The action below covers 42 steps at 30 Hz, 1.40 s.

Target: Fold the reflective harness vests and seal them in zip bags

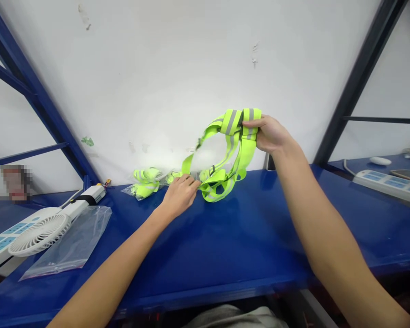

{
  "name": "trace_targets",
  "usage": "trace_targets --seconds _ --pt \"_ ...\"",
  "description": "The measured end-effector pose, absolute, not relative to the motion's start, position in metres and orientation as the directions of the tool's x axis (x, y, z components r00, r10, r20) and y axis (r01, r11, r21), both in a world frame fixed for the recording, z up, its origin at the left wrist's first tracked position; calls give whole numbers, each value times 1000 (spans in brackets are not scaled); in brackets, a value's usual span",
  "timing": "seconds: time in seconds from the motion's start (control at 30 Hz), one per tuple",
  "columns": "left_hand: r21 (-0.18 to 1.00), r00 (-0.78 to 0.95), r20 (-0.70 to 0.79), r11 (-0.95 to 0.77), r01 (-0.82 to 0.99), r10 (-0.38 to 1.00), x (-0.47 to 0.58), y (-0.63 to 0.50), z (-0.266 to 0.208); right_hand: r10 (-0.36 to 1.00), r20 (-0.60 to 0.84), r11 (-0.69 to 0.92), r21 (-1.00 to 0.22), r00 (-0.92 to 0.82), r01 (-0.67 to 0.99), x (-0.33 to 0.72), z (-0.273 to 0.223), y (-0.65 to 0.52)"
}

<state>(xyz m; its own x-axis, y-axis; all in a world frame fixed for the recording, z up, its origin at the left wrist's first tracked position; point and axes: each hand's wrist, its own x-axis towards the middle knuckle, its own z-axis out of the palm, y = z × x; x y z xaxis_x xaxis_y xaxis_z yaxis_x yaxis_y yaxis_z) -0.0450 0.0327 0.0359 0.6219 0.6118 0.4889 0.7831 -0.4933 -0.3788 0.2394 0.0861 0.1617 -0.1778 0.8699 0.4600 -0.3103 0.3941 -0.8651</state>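
A neon-yellow reflective harness (248, 152) with grey stripes hangs in loops above the blue table. My right hand (271, 133) is closed on its upper straps, thumb across the front, raised in front of the wall. Lower and to the left, my left hand (181, 195) has its fingers curled round a lower strap; the fingertips are partly hidden. The lowest loops hang close to the tabletop, and I cannot tell whether they touch it. Behind my left hand, against the wall, lie bagged neon-yellow bundles (146, 183), partly hidden by the hand and harness.
On the left of the blue table (205, 255) are a white fan (41, 234), a clear zip bag (85, 237) and a power strip (7, 239). Another power strip (387, 182) and a white mouse (380, 161) lie at the right. Dark metal posts (358, 77) frame both sides.
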Motion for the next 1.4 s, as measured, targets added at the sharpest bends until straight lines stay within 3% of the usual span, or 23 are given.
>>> trace_targets --seconds 0.23,0.47,0.6,0.7,0.77,0.87,0.97,1.1,1.17,1.27,1.4 --pt "-306 498 595 -396 866 631 -51 31 35 833 547 511 -820 -88 -260 238 161 89" --pt "-189 418 562 -381 905 714 -47 25 22 786 617 596 -774 -39 -213 223 157 93" --pt "-153 456 695 -505 849 557 -61 35 22 774 633 617 -746 21 -251 222 160 96" --pt "-165 436 831 -596 786 345 -82 42 31 747 640 663 -697 178 -274 240 165 103" --pt "-167 385 879 -575 801 280 -94 46 37 743 605 670 -678 286 -303 256 167 107" --pt "-207 391 880 -524 826 269 -104 50 41 753 544 657 -656 371 -371 276 170 108" --pt "-251 442 843 -503 827 307 -104 55 32 721 585 693 -612 372 -381 278 171 102" --pt "-236 536 762 -614 753 364 -93 52 15 698 684 712 -630 213 -310 259 171 88" --pt "-169 492 809 -674 719 321 -81 46 14 710 698 697 -674 97 -246 246 171 81" --pt "33 259 918 -708 705 301 -54 38 30 715 699 683 -706 -27 -187 230 169 73" --pt "279 130 892 -754 594 432 -16 45 76 700 694 670 -720 -168 -183 216 168 66"
